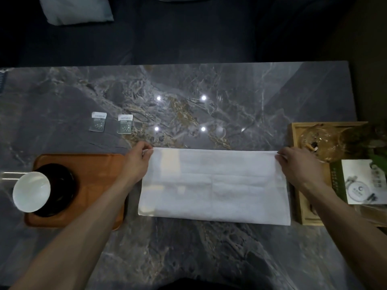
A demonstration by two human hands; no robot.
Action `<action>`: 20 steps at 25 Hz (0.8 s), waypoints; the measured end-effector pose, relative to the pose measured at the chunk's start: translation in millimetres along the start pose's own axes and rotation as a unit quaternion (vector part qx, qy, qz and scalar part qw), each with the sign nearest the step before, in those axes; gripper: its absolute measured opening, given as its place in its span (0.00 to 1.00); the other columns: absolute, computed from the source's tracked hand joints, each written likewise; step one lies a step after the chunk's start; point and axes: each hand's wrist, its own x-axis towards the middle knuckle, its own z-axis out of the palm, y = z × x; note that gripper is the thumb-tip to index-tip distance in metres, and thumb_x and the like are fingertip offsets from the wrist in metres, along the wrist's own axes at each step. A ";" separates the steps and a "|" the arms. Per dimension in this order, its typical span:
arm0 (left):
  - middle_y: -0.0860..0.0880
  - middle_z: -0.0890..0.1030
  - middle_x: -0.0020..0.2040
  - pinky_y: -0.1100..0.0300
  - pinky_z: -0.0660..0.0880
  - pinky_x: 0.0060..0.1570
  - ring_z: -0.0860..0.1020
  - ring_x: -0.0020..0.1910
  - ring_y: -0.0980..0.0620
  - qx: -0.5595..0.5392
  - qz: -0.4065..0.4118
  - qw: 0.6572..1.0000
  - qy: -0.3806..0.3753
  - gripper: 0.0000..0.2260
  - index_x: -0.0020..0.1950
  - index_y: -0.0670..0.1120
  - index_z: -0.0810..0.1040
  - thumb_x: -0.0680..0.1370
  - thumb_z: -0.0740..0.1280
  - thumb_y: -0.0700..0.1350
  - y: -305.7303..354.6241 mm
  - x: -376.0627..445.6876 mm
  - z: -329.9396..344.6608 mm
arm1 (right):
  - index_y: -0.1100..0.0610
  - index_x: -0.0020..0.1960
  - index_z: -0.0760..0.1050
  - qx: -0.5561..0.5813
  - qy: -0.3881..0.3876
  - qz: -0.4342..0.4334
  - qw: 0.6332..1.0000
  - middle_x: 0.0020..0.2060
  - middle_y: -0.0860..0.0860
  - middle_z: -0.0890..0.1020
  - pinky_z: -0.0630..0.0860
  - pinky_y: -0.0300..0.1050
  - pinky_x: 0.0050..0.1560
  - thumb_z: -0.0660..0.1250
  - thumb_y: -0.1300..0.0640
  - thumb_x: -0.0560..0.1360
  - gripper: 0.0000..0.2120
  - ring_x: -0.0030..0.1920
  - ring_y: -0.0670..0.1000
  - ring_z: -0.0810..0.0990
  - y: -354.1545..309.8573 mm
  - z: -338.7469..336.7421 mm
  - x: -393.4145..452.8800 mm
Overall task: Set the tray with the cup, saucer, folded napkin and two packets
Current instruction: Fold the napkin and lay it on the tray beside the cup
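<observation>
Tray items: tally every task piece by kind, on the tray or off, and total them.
Cup: 1, on the saucer
Saucer: 1, on the tray
Napkin: 1, on the table, far corners pinched by the left hand and right hand
Packets: 2, on the table
Tray: 1
Total: 6

The single head-worn camera looks steeply down, close over the marble table (209, 258).

The far corners of the white napkin (213, 185), spread on the marble desk (188, 105), are pinched by the left hand (137, 162) and right hand (297, 164), while the white cup (31, 191) and dark saucer (60, 185) are seen on the wooden tray (96, 174), and two packets (97, 121) (125, 123) are left beyond it.
</observation>
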 end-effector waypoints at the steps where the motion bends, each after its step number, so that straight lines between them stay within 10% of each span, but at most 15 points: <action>1: 0.48 0.79 0.44 0.49 0.72 0.44 0.77 0.45 0.48 0.005 0.000 1.000 0.001 0.04 0.47 0.47 0.73 0.81 0.63 0.46 0.5 0.7 0.0 | 0.56 0.51 0.80 -0.015 -0.002 0.000 1.000 0.44 0.54 0.83 0.80 0.54 0.43 0.62 0.53 0.79 0.10 0.44 0.55 0.78 -1.0 0.8 1.2; 12: 0.46 0.79 0.48 0.51 0.72 0.44 0.76 0.46 0.47 0.042 0.000 0.999 0.026 0.02 0.50 0.46 0.74 0.80 0.64 0.43 3.6 0.0 -2.2 | 0.52 0.47 0.78 -0.077 0.025 0.007 0.997 0.35 0.49 0.79 0.63 0.38 0.29 0.66 0.50 0.77 0.06 0.32 0.49 0.71 -2.4 8.8 10.8; 20: 0.45 0.76 0.51 0.59 0.68 0.46 0.74 0.44 0.51 0.070 0.004 0.996 0.058 0.09 0.56 0.45 0.77 0.77 0.69 0.41 2.2 -1.4 -0.3 | 0.54 0.48 0.77 -0.075 0.026 0.026 0.996 0.36 0.50 0.79 0.72 0.42 0.30 0.65 0.53 0.77 0.05 0.31 0.50 0.75 -5.0 4.5 2.6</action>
